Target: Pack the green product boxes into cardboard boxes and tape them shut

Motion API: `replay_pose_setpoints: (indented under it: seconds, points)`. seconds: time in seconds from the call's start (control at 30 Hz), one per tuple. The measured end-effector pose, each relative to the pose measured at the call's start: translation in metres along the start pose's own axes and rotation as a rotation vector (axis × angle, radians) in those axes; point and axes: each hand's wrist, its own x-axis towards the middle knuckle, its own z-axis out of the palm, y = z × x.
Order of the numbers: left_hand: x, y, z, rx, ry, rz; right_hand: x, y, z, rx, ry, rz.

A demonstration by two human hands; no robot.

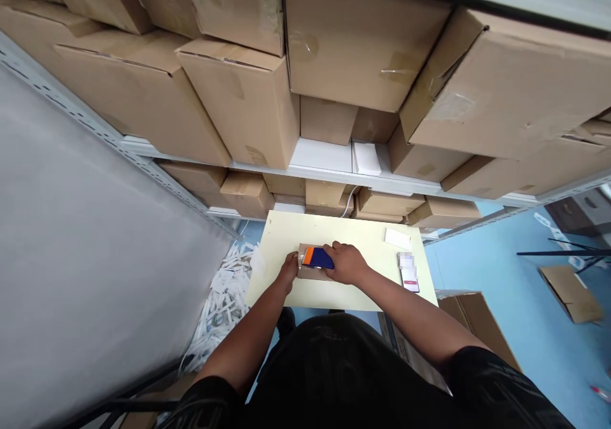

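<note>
A flat dark blue item with an orange end [319, 258] lies over a brown cardboard piece [312, 275] on the pale yellow table [281, 228]. Clear, shiny plastic shows around its left end; whether it wraps the whole item I cannot tell. My left hand [289, 270] is closed at the left edge of the cardboard, its fingertips partly hidden. Curled over the right end of the blue and orange item, my right hand [347, 263] covers that end and part of the cardboard.
A phone [408, 272] and a white box [398, 239] lie at the table's right. Shelves packed with cardboard boxes [238, 98] rise beyond it. White paper strips [224, 298] pile up on the left floor. An open carton [482, 321] stands right of the table.
</note>
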Motion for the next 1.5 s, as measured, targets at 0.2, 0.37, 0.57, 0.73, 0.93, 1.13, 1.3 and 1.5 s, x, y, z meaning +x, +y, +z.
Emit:
replay_pose_setpoints:
  seconds: [0.2,0.37,0.57,0.73,0.93,1.13,1.3,1.5]
  points:
    - [0.003,0.002,0.001,-0.032,-0.072,0.047,0.002,-0.004,-0.001,0.001,-0.003,-0.003]
    - [-0.001,0.007,-0.022,0.151,0.054,0.303,0.004,-0.005,-0.003,0.014,-0.015,-0.003]
    - [-0.026,0.004,-0.033,0.547,-0.163,0.822,0.006,-0.003,-0.004,0.044,-0.035,0.029]
    - [-0.033,0.006,-0.025,0.853,-0.060,0.852,0.009,0.002,-0.005,0.042,-0.054,0.032]
    - [-0.035,0.013,-0.026,0.979,-0.022,0.826,0.013,0.011,-0.008,0.026,-0.096,0.009]
    - [-0.036,0.015,-0.028,1.119,-0.008,0.797,-0.012,0.053,-0.012,0.092,-0.092,-0.018]
    - [-0.037,0.013,-0.027,1.172,0.011,0.798,-0.075,0.136,-0.007,0.148,-0.033,0.024]
    - [-0.034,0.011,-0.027,1.159,0.001,0.805,-0.132,0.209,0.008,0.152,-0.036,0.075]
